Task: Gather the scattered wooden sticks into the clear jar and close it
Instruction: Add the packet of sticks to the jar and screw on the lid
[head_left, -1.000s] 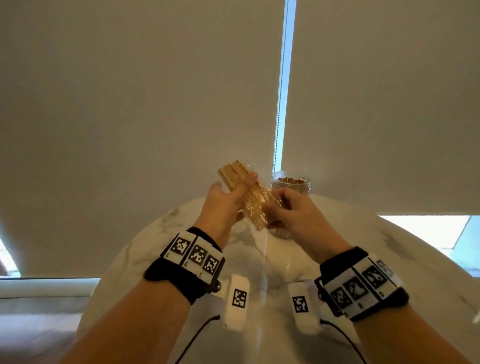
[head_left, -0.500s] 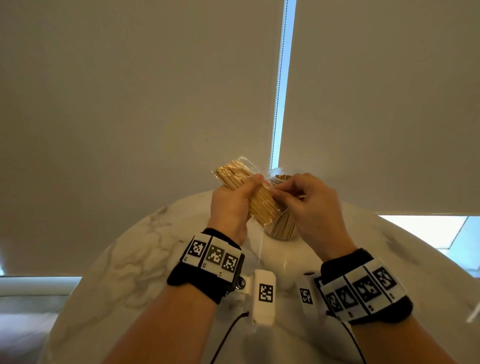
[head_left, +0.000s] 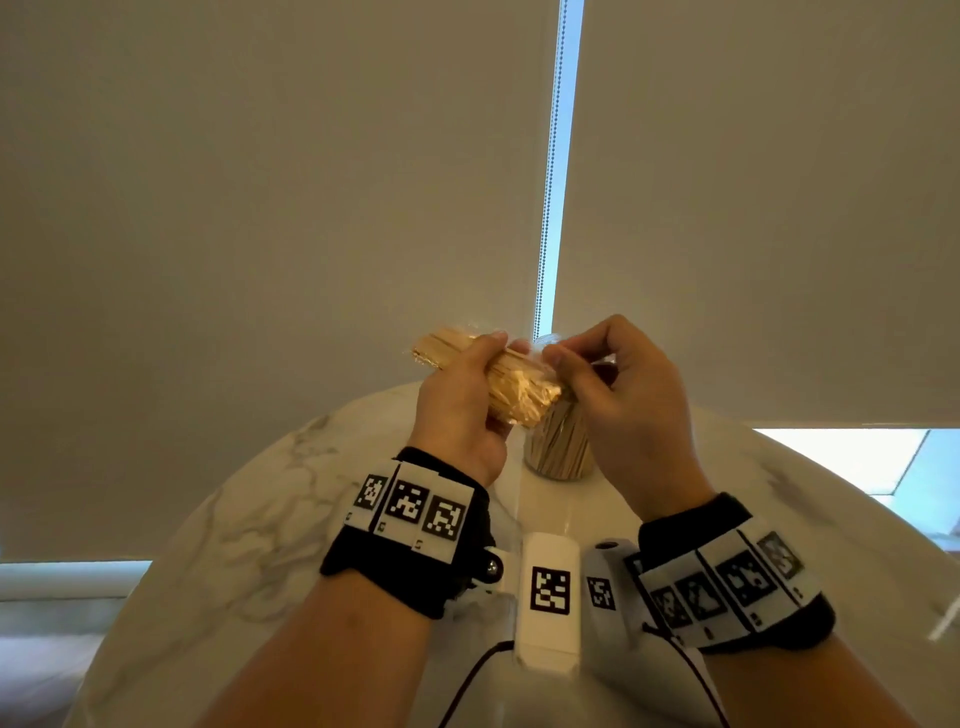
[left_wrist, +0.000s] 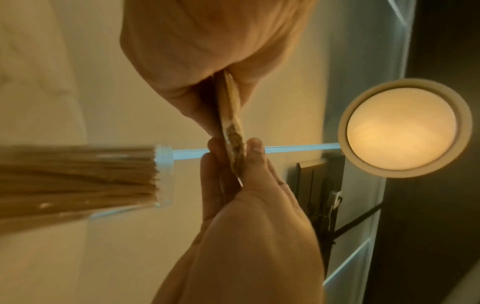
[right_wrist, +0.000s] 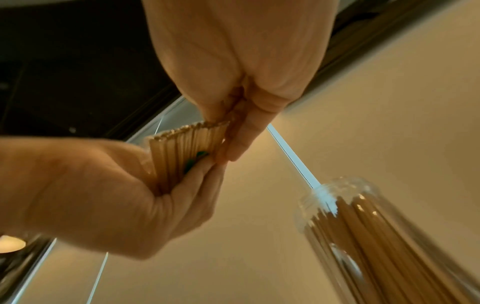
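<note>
Left grip held the wrapped stick bundle, right grip pinched its wrapper end, both blocking the stick-filled clear jar on the marble bench; window blinds behind.

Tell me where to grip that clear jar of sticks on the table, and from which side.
Grip the clear jar round its straight lower wall, from the right side. It stands upright on the marble table, its mouth open and full of stick tips, and the left hand with its bundle hangs over its left.
</note>
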